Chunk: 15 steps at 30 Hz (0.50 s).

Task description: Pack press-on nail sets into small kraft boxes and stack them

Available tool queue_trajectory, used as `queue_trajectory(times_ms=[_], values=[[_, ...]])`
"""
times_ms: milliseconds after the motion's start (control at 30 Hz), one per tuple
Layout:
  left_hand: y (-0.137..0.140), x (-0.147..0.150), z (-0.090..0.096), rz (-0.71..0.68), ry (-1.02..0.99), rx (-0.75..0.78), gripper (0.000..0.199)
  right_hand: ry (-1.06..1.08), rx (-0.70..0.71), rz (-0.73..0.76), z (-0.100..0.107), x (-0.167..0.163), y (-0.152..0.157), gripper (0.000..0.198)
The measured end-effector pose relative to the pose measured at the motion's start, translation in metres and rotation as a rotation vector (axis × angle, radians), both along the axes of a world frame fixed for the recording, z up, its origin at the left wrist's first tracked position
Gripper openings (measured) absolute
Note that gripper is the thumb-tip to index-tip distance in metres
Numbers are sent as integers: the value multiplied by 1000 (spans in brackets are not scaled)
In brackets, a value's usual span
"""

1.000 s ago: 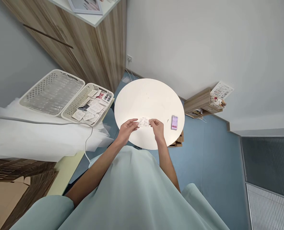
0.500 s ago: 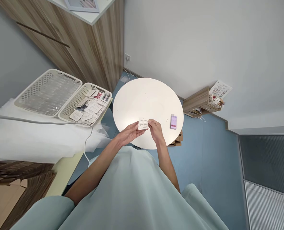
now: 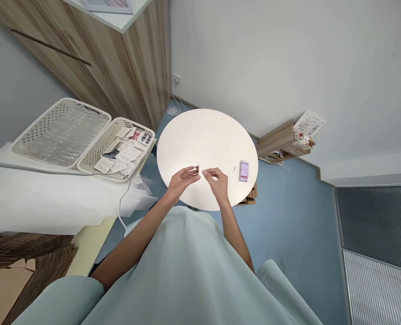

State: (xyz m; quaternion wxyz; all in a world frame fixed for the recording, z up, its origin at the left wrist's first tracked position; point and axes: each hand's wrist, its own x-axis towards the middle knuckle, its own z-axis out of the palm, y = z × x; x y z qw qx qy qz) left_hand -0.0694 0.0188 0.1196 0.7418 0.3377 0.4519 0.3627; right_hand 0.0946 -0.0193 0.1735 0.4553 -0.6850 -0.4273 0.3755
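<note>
Over the near part of the round white table (image 3: 207,140), my left hand (image 3: 182,181) holds a small printed card (image 3: 197,169) between thumb and fingers. The card is turned nearly edge-on, and a dark reddish side of it shows. Just to its right is my right hand (image 3: 217,183), its thumb and forefinger pinched together and a little apart from the card. Whether anything tiny is in that pinch I cannot make out. A phone (image 3: 244,171) with a lit, blurred screen lies on the table to the right.
On the left stand a basket (image 3: 85,158) of small cards and packets and a basket (image 3: 22,137) of clear plastic pieces. A grey cable (image 3: 51,171) crosses white sheeting there. Wooden cabinets (image 3: 146,67) rise behind; a small wooden shelf (image 3: 277,140) stands at the right wall.
The card has turned from its printed face toward me to nearly edge-on. My right hand has let go of its edge and closed into a pinch. The view has shifted slightly.
</note>
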Motion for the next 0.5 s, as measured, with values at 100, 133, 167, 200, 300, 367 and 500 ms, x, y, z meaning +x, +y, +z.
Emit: queue_trajectory(times_ms=[100,133,167,200,300,367,500], values=[[1,4,-4,24,67,64,85,-46,-19,3,-3,-6,-1,33],[1,5,-6,31,88,89,87,-59,-23,-6,-5,-8,-1,34],[1,7,-8,38,109,115,88,-71,-27,-15,-8,-8,-1,34],[1,8,-9,42,127,139,88,-82,-29,-26,-11,-8,-1,34],[1,9,-10,47,146,179,86,-95,-32,-66,-17,-2,1,31],[2,7,-8,64,128,175,82,-85,-39,-96,-20,7,2,31],[5,2,-1,72,127,137,73,12,-78,-122,-21,24,5,32]])
